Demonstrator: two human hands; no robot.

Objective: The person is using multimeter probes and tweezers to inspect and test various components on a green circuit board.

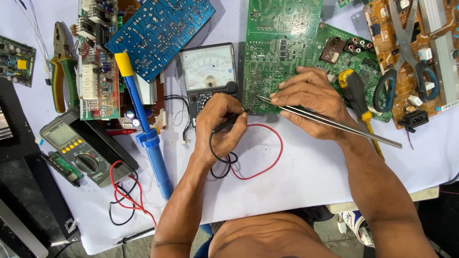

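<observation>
Green circuit board (277, 52) lies on the white-covered table (306, 177), just beyond both hands. Left hand (221, 125) grips a black probe (229, 123) whose tip touches the board's lower edge; right hand (311, 100) pinches long metal tweezers (330, 122) pointing at the same spot, beside an analog meter (209, 71).

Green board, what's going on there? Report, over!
Left hand holds black probe at green board edge. Right hand holds metal tweezers, tips on board. Analog meter beside it. Nothing blocking.
</observation>
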